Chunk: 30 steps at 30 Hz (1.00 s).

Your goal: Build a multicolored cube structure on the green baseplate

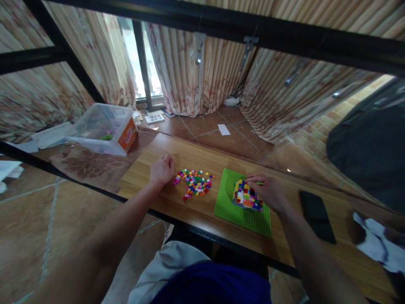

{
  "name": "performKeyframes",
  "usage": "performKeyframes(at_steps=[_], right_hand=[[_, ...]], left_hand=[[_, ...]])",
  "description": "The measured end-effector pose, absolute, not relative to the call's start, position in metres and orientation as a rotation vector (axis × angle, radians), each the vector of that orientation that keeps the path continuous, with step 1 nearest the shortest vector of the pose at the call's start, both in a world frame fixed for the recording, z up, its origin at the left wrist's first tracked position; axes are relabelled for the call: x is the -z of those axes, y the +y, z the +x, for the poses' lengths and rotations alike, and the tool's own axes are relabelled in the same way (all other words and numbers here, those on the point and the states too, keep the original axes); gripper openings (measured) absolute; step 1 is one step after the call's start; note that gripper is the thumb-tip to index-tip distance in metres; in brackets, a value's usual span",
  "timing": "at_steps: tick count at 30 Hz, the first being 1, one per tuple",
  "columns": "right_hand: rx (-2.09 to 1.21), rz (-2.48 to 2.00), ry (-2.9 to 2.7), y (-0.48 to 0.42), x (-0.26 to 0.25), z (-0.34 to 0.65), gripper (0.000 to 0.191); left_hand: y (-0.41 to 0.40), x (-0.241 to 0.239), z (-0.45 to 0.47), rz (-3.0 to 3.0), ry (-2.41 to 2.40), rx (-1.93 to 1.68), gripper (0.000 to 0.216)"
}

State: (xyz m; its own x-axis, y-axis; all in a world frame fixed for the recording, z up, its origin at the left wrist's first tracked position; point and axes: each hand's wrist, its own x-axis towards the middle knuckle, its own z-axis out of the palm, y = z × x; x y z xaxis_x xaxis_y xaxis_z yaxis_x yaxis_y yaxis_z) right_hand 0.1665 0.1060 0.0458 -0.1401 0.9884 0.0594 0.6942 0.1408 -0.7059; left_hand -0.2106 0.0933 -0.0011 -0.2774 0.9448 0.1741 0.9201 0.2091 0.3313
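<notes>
A green baseplate [228,202] lies on the wooden table [158,169]. A multicoloured block of small bricks [247,197] stands on it. My right hand [268,191] curls over the top right of that block, fingers pressed against it. To the left of the plate lies a loose pile of small coloured bricks [194,183]. My left hand [162,169] rests on the table at the pile's left edge, fingers curled into a loose fist; what is in them is hidden.
A black phone [317,215] lies on the table right of the plate, with white cloth [376,242] beyond it. A clear plastic bin [104,128] sits on a rug on the floor at left. Black frame bars cross overhead; curtains hang behind.
</notes>
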Motion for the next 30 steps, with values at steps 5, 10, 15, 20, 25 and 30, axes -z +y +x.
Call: performKeyframes(at_steps=[5, 10, 15, 20, 25, 30], right_hand=[[-0.532, -1.585, -1.975, 0.095, -0.055, 0.158, 0.025], [-0.274, -1.444, -2.105, 0.077, -0.067, 0.119, 0.027], [-0.250, -1.486, -2.310, 0.076, -0.056, 0.074, 0.030], [-0.234, -1.588, -2.457, 0.091, -0.036, 0.050, 0.030], [-0.264, -1.591, -2.517, 0.101, -0.024, 0.041, 0.026], [-0.278, -1.600, -2.517, 0.102, -0.018, 0.040, 0.024]], left_hand=[[0.094, 0.000, -0.210, 1.825, 2.393, -0.546, 0.022], [0.094, -0.001, -0.210, 1.809, 2.388, -0.533, 0.021], [0.094, 0.000, -0.211, 1.810, 2.374, -0.555, 0.020], [0.094, 0.000, -0.211, 1.802, 2.387, -0.559, 0.021], [0.094, -0.002, -0.210, 1.807, 2.376, -0.559, 0.021], [0.093, -0.002, -0.210, 1.823, 2.374, -0.553, 0.020]])
